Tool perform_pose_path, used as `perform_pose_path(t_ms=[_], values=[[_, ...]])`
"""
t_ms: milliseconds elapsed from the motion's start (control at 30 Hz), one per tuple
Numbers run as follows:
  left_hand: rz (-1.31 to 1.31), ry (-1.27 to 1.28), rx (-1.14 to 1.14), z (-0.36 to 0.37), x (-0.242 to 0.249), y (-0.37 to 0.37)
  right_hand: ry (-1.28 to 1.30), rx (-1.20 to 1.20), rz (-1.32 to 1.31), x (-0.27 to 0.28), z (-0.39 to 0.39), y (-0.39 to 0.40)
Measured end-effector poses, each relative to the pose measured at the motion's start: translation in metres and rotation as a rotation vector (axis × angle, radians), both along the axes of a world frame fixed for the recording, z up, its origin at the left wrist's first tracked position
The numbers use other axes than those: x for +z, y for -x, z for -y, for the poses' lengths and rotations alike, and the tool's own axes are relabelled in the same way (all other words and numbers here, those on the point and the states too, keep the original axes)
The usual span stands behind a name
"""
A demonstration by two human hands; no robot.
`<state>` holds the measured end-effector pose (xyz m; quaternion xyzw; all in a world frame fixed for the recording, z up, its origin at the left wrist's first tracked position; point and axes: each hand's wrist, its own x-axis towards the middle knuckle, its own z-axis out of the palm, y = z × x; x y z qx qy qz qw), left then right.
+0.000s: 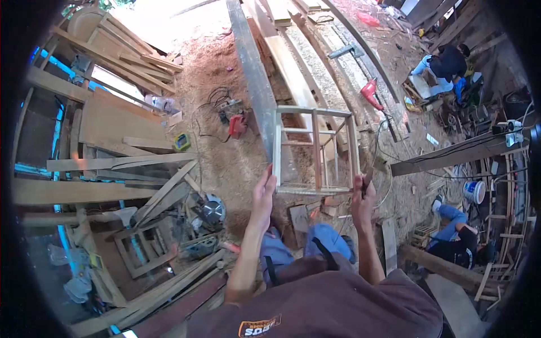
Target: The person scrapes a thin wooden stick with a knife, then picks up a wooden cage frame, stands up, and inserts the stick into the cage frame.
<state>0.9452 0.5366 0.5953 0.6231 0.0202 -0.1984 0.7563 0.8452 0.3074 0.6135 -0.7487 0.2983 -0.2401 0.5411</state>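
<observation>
An open, box-shaped wooden frame [316, 149] made of thin strips is held up in front of me, over the planks and the sawdust-covered ground. My left hand [262, 194] grips its lower left corner, fingers closed on the post. At the lower right corner my right hand [363, 198] is closed on the opposite post. Slats and a middle upright cross the frame, and its far side shows through the gaps. The fingertips of both hands are partly hidden behind the wood.
Long planks [287, 65] run away ahead, with a red power drill [370, 94] on them. A red corded tool [238, 127], a yellow tape measure [182, 142] and a circular saw blade [214, 209] lie left. Two people crouch at right, near a white bucket [474, 192].
</observation>
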Motion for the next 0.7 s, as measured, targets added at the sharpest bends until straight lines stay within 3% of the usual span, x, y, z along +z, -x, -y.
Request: perform_pose_path(t_ms=[133,167,367,533,567,667,700], values=[[0.087,-0.021,-0.027,-0.042,0.035,-0.069,-0.033,-0.007,0.000,0.031,-0.053,-0.042],[0.086,-0.009,-0.060,-0.047,0.045,-0.086,0.056,-0.013,0.011,0.031,-0.061,-0.052],[0.155,-0.032,-0.258,-0.047,0.058,-0.192,-0.075,-0.173,0.025,0.017,-0.092,-0.119],[0.183,-0.052,-0.363,-0.014,0.030,-0.299,-0.141,-0.289,0.021,0.000,-0.089,-0.203],[0.196,-0.093,-0.410,-0.005,0.025,-0.328,-0.253,-0.318,0.048,-0.001,-0.086,-0.227],[0.239,-0.162,-0.500,0.035,0.010,-0.420,-0.275,-0.433,0.207,-0.061,-0.072,-0.307],[0.250,-0.181,-0.532,0.049,0.005,-0.451,-0.200,-0.551,0.254,-0.055,-0.071,-0.344]])
